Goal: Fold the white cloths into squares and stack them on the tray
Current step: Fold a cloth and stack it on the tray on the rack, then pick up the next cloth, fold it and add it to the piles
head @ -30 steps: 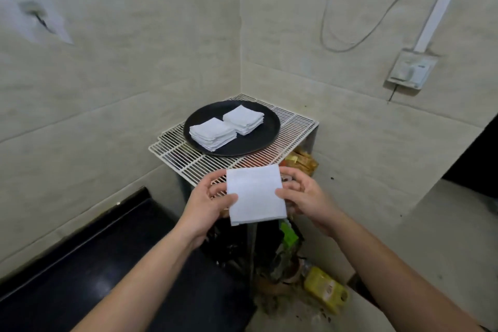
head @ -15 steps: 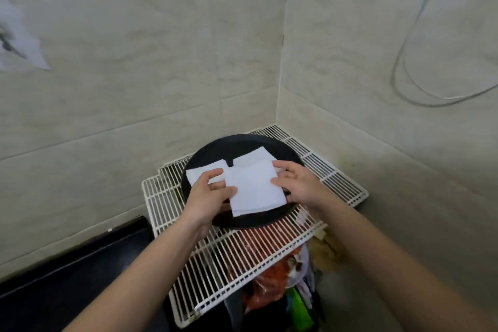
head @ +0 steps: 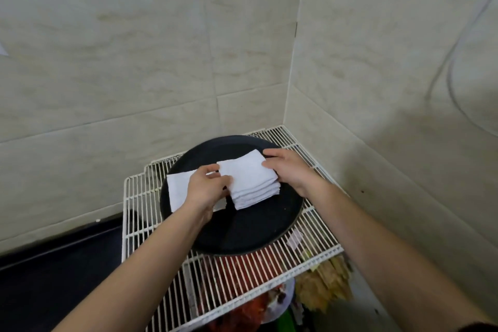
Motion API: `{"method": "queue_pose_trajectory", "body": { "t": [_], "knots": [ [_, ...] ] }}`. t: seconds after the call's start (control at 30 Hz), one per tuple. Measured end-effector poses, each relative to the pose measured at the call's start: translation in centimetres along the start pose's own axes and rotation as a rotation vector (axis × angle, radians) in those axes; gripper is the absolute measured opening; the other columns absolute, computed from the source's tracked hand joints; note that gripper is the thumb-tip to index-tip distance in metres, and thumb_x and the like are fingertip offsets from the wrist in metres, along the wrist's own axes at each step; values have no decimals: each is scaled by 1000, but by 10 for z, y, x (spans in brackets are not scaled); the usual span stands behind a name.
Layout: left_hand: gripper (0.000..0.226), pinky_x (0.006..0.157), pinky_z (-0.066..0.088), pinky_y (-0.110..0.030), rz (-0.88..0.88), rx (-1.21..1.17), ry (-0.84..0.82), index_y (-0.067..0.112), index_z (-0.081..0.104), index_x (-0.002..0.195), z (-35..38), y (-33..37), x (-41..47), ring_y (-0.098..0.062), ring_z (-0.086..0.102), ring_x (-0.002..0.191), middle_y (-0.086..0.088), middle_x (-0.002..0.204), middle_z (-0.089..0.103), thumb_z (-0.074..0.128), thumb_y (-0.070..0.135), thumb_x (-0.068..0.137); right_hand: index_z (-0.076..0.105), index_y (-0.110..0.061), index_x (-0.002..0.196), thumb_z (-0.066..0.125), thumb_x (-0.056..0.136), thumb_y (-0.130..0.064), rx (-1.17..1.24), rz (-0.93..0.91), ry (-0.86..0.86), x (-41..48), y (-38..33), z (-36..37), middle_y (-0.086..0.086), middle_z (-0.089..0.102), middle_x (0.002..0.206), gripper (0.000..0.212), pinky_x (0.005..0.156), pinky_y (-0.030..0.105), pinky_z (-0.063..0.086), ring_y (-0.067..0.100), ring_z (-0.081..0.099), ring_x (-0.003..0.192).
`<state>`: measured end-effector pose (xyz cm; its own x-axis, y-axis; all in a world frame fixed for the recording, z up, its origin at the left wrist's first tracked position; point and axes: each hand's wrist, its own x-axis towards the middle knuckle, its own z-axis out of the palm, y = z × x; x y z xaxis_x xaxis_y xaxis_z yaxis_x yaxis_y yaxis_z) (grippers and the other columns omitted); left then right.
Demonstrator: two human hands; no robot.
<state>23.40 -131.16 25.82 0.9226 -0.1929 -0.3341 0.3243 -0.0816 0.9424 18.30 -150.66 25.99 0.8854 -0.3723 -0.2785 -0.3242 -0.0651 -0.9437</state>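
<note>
Atop one black tray (head: pixel 256 229), two white cloth stacks (head: pixel 177 190), right stack (head: pixel 252 179) in the pinch of left hand (head: pixel 205 188) and right hand (head: pixel 289 170).

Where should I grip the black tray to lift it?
Probably the black tray by its rim, left and right edges together, coming in low from the sides. It is wide and shallow; left stack and right stack load its far half, so one-sided lifting could tip it.
</note>
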Motion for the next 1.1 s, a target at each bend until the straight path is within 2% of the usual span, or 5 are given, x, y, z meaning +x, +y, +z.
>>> {"method": "queue_pose_trajectory", "body": {
  "t": [0.2,0.4,0.7,0.93,1.1],
  "knots": [
    [52,95,54,-40,41,145,-30,6,58,129,4,-9,2,-23,65,105,-6,117,66,75,1,80,60,-16,132,63,91,-8,7,-14,11,4,8,-3,1,68,119,42,86,30,54,13,66,102],
    [35,71,48,-22,138,329,3,13,65,114,12,-11,1,-8,60,84,-1,108,63,72,1,82,60,-18,133,64,90,-7,-84,-28,43,10,16,-7,3,67,123,44,101,39,51,18,63,112],
    [56,98,45,-31,271,449,-53,13,51,140,-8,13,-15,-17,55,121,-1,140,55,71,17,89,60,-19,132,60,96,-24,-315,-203,238,2,8,-13,-1,62,128,36,102,33,46,16,61,113],
    [63,119,21,-48,776,1060,413,18,34,151,-118,24,-53,-29,16,150,-14,161,22,43,51,99,35,-18,152,42,102,-46,-818,-787,377,-25,-37,49,12,27,161,58,119,41,19,29,23,148],
    [75,117,17,-58,587,1287,660,20,25,155,-221,-26,-100,-34,4,152,-18,164,9,34,60,93,11,-23,159,28,99,-63,-983,-999,135,-47,-33,162,13,-5,166,74,123,51,4,31,-8,153]
  ]
}}
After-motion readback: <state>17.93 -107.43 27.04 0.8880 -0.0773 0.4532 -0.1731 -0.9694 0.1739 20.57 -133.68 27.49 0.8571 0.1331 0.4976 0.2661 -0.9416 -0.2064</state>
